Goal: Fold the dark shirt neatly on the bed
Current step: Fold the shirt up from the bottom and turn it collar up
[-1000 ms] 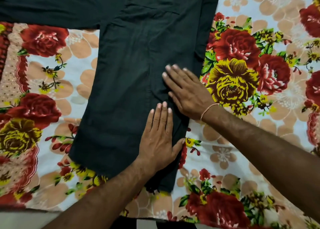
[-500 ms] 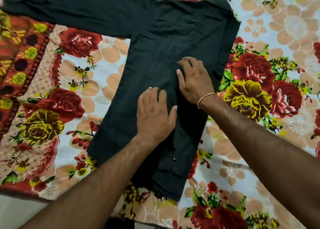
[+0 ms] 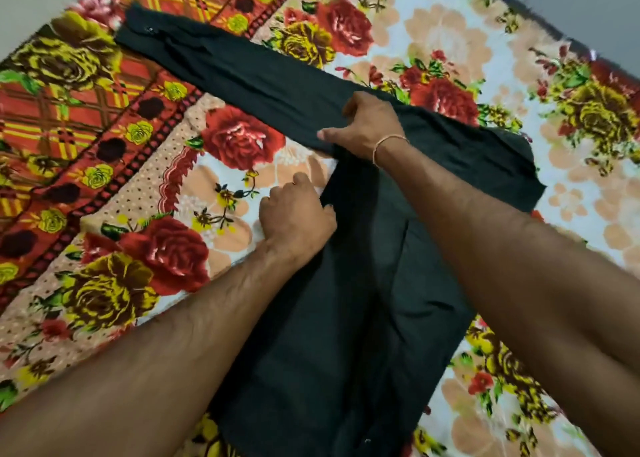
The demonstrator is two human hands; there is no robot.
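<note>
Both hands have left off smoothing the shirt (image 3: 346, 335) body on the bed (image 3: 450, 34) and gone to its armpit. The right hand (image 3: 370, 127) pinches the sleeve (image 3: 242, 72) root, the sleeve running toward 10 o'clock; the left hand (image 3: 298, 211), fingers curled, grips the side edge. The sleeve fold looks next.

Both bare arms reach forward from the bottom corners and come close together at the hands. The left hand (image 3: 298, 214) is turned knuckles up, with its fingers curled under and pinching the edge of the dark shirt (image 3: 346, 335). The right hand (image 3: 370, 126) sits just beyond it, fingers bent down and thumb out, gripping the shirt.
</note>
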